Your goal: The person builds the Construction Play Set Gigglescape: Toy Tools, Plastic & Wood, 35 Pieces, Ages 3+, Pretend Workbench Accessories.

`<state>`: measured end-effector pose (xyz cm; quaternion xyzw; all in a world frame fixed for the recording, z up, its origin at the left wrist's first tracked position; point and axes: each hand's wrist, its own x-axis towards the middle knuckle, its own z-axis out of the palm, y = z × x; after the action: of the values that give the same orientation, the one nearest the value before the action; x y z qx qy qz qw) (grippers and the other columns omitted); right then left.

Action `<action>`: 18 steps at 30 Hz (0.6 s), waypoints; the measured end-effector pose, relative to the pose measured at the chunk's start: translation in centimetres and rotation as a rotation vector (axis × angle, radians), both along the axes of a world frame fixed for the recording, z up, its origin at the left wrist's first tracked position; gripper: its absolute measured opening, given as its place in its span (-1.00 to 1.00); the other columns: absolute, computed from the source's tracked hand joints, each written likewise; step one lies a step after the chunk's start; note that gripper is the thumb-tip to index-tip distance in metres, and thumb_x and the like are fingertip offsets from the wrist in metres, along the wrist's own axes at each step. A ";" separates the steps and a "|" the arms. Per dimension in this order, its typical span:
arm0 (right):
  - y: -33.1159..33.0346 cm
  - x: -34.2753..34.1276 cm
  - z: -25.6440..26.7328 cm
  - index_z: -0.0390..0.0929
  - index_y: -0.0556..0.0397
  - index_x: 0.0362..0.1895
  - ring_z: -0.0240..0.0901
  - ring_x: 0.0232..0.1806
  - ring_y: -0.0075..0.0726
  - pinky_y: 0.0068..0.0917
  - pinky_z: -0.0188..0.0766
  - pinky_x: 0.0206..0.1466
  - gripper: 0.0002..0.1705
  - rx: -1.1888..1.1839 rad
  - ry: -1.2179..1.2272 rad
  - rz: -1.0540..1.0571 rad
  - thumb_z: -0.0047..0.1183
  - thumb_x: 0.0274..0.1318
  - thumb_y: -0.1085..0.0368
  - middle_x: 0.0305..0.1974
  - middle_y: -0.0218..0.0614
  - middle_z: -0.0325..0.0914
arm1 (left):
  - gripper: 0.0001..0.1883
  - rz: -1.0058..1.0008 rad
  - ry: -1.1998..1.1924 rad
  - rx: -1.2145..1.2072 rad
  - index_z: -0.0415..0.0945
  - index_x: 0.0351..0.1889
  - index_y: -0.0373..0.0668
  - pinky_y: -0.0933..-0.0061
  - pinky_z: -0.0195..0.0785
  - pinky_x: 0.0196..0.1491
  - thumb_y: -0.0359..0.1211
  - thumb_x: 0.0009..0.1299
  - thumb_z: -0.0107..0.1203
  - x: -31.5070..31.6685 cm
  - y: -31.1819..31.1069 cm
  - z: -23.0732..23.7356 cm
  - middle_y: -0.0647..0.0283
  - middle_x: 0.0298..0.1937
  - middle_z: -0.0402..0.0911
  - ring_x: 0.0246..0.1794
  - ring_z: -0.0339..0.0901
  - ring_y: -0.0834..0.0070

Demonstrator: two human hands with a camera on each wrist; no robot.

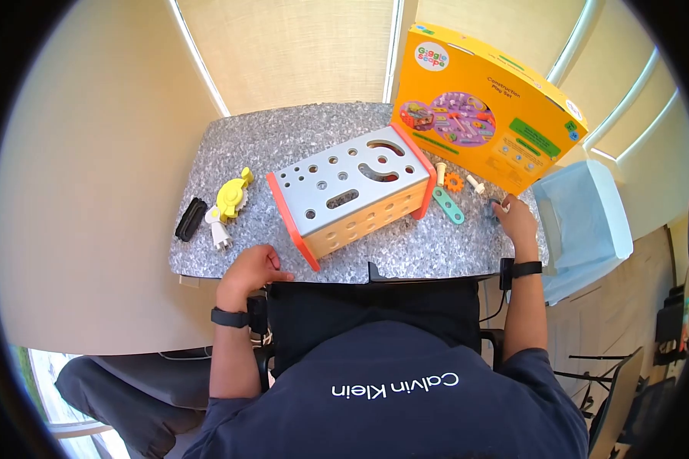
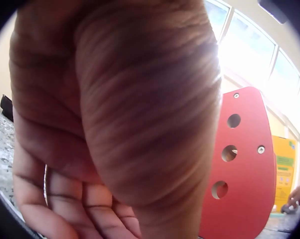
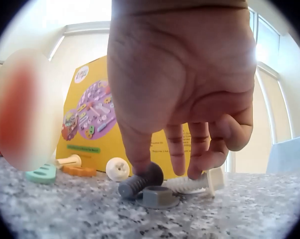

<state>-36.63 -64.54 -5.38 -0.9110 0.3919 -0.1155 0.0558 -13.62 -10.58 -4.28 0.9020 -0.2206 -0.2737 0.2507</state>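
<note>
The right hand [image 3: 182, 74] hangs over the bench [image 3: 90, 206] with its fingers bent down. Its thumb touches a dark grey bolt [image 3: 132, 187], and a fingertip meets a white screw [image 3: 187, 184]; whether it grips either is not clear. A grey nut [image 3: 159, 198] lies just beside both.

A little farther out are a white bolt [image 1: 475, 183], an orange gear [image 1: 453, 181], a cream bolt [image 1: 440, 172] and a green strip with holes [image 1: 448, 206], all loose. Next comes the wooden toy box [image 1: 352, 187], upright in the middle of the bench, with 2 red end panels and a grey top. The left hand [image 1: 250, 269] rests at the near edge of the bench, fingers loosely curled, holding nothing. Beyond it lie a yellow toy piece [image 1: 233, 196], a white piece [image 1: 219, 229] touching it, and a black item [image 1: 191, 219]. The yellow carton [image 1: 482, 99] stands behind, and a blue bin [image 1: 582, 222] is to the right.

As for progress, the toy box itself looks put together, but no bolt shows in the holes of its top, and the small parts appear unattached. I'd judge little or none of their fastening done; how much is left can't be told.
</note>
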 end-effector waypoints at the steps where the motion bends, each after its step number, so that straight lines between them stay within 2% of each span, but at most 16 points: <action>1: -0.3 0.3 -0.5 0.61 0.00 -0.10 0.67 -0.08 0.20 0.04 0.55 -0.06 -0.56 -0.007 -0.011 0.003 0.28 0.23 -0.09 -0.27 -0.02 0.70 | -0.53 -0.011 -0.008 0.001 0.60 -0.33 -0.26 0.33 0.43 -0.32 -0.19 0.06 0.66 -0.1 0.1 -0.2 0.22 -0.45 0.63 -0.43 0.56 0.39; 6: 0.3 1.3 -0.3 0.64 -0.01 -0.07 0.68 -0.17 0.10 -0.04 0.55 -0.12 -0.59 0.027 -0.024 0.083 0.32 0.19 -0.03 -0.31 -0.07 0.69 | -0.52 -0.035 0.016 0.019 0.62 -0.30 -0.26 0.32 0.44 -0.30 -0.15 0.07 0.65 0.1 0.0 0.2 0.18 -0.40 0.66 -0.39 0.59 0.36; 8: 1.2 2.1 0.4 0.66 -0.01 -0.09 0.67 -0.06 0.11 -0.01 0.57 -0.01 -0.62 0.108 -0.076 0.109 0.32 0.14 0.02 -0.18 -0.04 0.71 | -0.52 -0.054 0.027 0.031 0.62 -0.29 -0.26 0.31 0.45 -0.29 -0.14 0.08 0.64 0.3 -0.1 0.4 0.17 -0.39 0.67 -0.37 0.61 0.34; 9: 1.0 2.3 0.3 0.66 -0.01 -0.09 0.67 -0.06 0.11 -0.01 0.57 -0.01 -0.62 0.110 -0.075 0.108 0.32 0.14 0.02 -0.18 -0.04 0.71 | -0.50 -0.100 0.011 0.048 0.61 -0.26 -0.25 0.31 0.45 -0.29 -0.13 0.10 0.64 0.4 -0.1 0.6 0.18 -0.38 0.67 -0.36 0.62 0.37; 11: 0.8 2.8 0.1 0.64 -0.02 -0.07 0.66 -0.09 0.08 -0.05 0.56 -0.04 -0.66 0.113 -0.031 0.186 0.33 0.09 0.15 -0.22 -0.06 0.69 | -0.49 -0.144 -0.002 0.064 0.59 -0.24 -0.24 0.32 0.45 -0.28 -0.12 0.11 0.64 0.4 -0.4 1.5 0.20 -0.37 0.67 -0.35 0.62 0.39; 13: 0.8 3.3 0.6 0.63 0.00 -0.06 0.65 -0.11 0.08 -0.10 0.55 -0.06 -0.65 0.138 -0.003 0.197 0.34 0.06 0.21 -0.22 -0.07 0.67 | -0.50 -0.134 -0.032 0.047 0.62 -0.14 -0.24 0.18 0.51 -0.20 -0.10 0.17 0.57 0.3 -0.5 3.1 0.08 -0.34 0.69 -0.27 0.69 0.17; 14: 1.0 3.4 1.1 0.63 0.01 -0.04 0.64 -0.14 0.07 -0.14 0.54 -0.08 -0.63 0.162 0.023 0.207 0.35 0.03 0.27 -0.22 -0.08 0.66 | -0.50 -0.133 -0.030 0.046 0.62 -0.14 -0.24 0.18 0.51 -0.20 -0.10 0.17 0.57 0.1 -0.4 4.0 0.08 -0.34 0.69 -0.27 0.69 0.17; 15: 1.2 3.4 1.4 0.63 0.01 -0.04 0.64 -0.14 0.07 -0.14 0.54 -0.08 -0.63 0.162 0.024 0.207 0.35 0.03 0.27 -0.22 -0.08 0.66 | -0.54 -0.087 -0.196 0.071 0.61 -0.08 -0.22 0.16 0.52 -0.16 -0.12 0.25 0.51 0.1 -0.2 5.0 0.07 -0.32 0.69 -0.26 0.69 0.14; 16: 1.5 3.4 1.7 0.62 0.04 -0.02 0.63 -0.17 0.07 -0.17 0.53 -0.10 -0.60 0.184 -0.116 0.327 0.35 0.00 0.31 -0.23 -0.06 0.65 | -0.58 -0.041 -0.362 0.095 0.60 -0.02 -0.20 0.13 0.52 -0.13 -0.14 0.32 0.44 0.0 -0.1 6.2 0.06 -0.30 0.69 -0.24 0.68 0.10; 17: 1.8 3.3 2.2 0.61 0.07 0.00 0.63 -0.21 0.07 -0.20 0.52 -0.12 -0.57 0.205 -0.257 0.446 0.35 -0.02 0.34 -0.24 -0.05 0.65 | -0.58 -0.042 -0.362 0.093 0.60 -0.02 -0.20 0.13 0.52 -0.13 -0.14 0.32 0.44 -0.3 -0.3 8.1 0.06 -0.30 0.69 -0.24 0.68 0.10; 18: 3.1 3.4 3.4 0.61 0.07 0.00 0.63 -0.21 0.07 -0.20 0.52 -0.12 -0.57 0.203 -0.255 0.444 0.35 -0.02 0.34 -0.24 -0.05 0.65 | -0.62 0.053 -0.509 0.052 0.58 -0.01 -0.21 0.15 0.51 -0.12 -0.17 0.38 0.38 -1.0 -1.0 10.3 0.06 -0.28 0.68 -0.22 0.66 0.12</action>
<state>-33.25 -61.45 -1.97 -0.9425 0.1821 -0.1741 0.2197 -14.62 -11.56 5.98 0.9534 -0.2458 -0.0366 0.1709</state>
